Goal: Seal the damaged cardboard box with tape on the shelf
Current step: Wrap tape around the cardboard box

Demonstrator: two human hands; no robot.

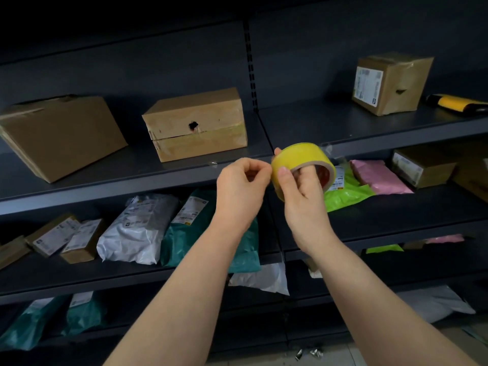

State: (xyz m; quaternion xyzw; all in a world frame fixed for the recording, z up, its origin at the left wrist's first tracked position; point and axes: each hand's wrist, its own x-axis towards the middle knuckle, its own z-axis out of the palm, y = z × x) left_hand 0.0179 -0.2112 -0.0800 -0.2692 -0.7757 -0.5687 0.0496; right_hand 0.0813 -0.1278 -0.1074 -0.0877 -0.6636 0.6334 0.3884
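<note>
A cardboard box (195, 125) with a dark hole in its front and yellowish tape along its lower half stands on the upper shelf (132, 178), left of centre. In front of the shelf edge, my right hand (301, 191) grips a yellow tape roll (298, 157), fingers through its core and thumb on the outside. My left hand (243, 186) is just left of the roll, its fingertips pinching at the roll's edge where the tape end lies.
A larger brown box (60, 136) sits far left on the same shelf. A dented, labelled box (390, 83) and a yellow-and-black tool (456, 104) are at the upper right. Lower shelves hold white, teal, green and pink mail bags and small boxes.
</note>
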